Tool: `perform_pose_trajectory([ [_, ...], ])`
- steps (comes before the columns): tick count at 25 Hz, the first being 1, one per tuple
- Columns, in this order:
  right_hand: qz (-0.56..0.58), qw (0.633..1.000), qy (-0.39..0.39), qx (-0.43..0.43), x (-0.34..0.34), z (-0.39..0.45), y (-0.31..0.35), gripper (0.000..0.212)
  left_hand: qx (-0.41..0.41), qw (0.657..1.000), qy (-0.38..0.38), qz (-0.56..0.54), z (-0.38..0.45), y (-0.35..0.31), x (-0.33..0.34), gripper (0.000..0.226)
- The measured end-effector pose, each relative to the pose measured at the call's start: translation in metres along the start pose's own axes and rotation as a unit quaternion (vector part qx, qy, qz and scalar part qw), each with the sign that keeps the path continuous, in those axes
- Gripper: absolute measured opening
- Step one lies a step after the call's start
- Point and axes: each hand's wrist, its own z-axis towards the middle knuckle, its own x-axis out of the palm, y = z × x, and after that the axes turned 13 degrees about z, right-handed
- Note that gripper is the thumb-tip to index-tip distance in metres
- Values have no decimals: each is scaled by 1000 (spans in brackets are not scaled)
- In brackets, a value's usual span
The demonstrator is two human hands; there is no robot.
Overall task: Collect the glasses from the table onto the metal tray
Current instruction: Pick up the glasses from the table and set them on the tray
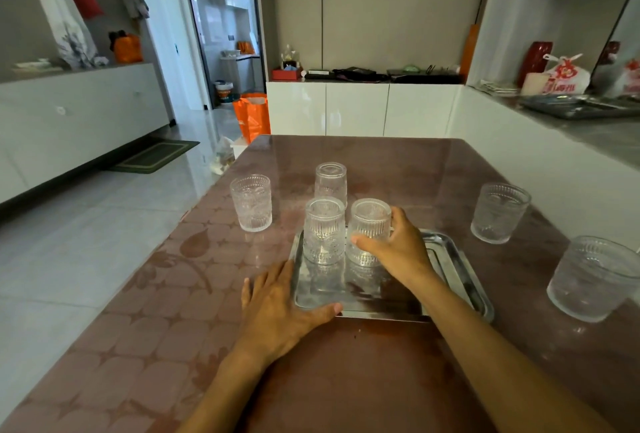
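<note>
A metal tray (460, 266) lies on the brown table in front of me. Two ribbed clear glasses stand upside down at its far left end: one (323, 230) by itself, the other (369, 225) gripped from the right by my right hand (398, 247). My left hand (277, 308) lies flat on the table, its thumb along the tray's near left corner. Off the tray, an upside-down glass (330, 183) stands just behind it, an upright one (251, 202) to the left, and two more at the right, one farther (500, 213) and one nearer (592, 278).
The table (145, 346) has its left edge over a tiled floor. An orange bag (252, 116) stands beyond the far corner. White cabinets run behind the table, and a grey counter (588, 135) with trays and bags runs along the right.
</note>
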Motion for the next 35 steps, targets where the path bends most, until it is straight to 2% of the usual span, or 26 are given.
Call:
perform_pose_trajectory([
  [2, 4, 999, 36, 31, -5, -10, 4, 83, 2, 1000, -4, 3, -2, -2, -5, 115],
  [4, 48, 998, 22, 28, -25, -29, 3, 88, 18, 1000, -26, 2, -3, -4, -9, 108],
  [5, 70, 997, -13, 0, -41, -41, 2, 87, 26, 999, -39, 5, -3, -4, -9, 105],
  [7, 83, 984, -133, -81, -88, -67, 0, 80, 40, 997, -60, 18, -1, -6, -7, 95],
  [9, 59, 949, -279, -132, -142, -85, -5, 81, 47, 996, -69, 25, -1, -8, -5, 82],
  [11, 30, 918, -380, -107, -187, -93, -13, 90, 42, 997, -64, 21, -3, -9, -8, 71],
  [13, 21, 915, -402, -31, -214, -92, -26, 103, 40, 997, -57, 13, -7, -13, -13, 59],
  [15, 36, 930, -364, 42, -223, -93, -39, 107, 30, 998, -49, -4, -8, -14, -14, 59],
  [17, 56, 948, -296, 98, -221, -96, -55, 92, 18, 999, -47, -12, -7, -12, -13, 61],
  [19, 17, 955, -276, 110, -224, -93, -65, 75, 17, 999, -50, -10, -6, -13, -11, 79],
  [20, -7, 955, -273, 117, -226, -91, -65, 73, 21, 998, -52, -10, -6, -13, -11, 90],
  [22, -35, 954, -265, 136, -227, -88, -60, 75, 28, 998, -54, -13, -7, -13, -12, 96],
  [25, -31, 968, -227, 102, -220, -87, -43, 75, 22, 998, -44, -27, -7, -10, -12, 105],
  [28, -57, 992, -97, 55, -209, -73, 2, 81, 20, 998, -47, -24, -4, -8, -7, 116],
  [30, -58, 998, -28, 24, -198, -58, 29, 98, 19, 999, -43, -22, -3, -6, -7, 119],
  [31, -41, 999, -22, 10, -193, -50, 40, 102, 17, 999, -40, -24, -2, -4, -7, 120],
  [35, 39, 997, -55, -24, -173, -16, 68, 89, 23, 999, -42, -21, -2, -4, -3, 118],
])
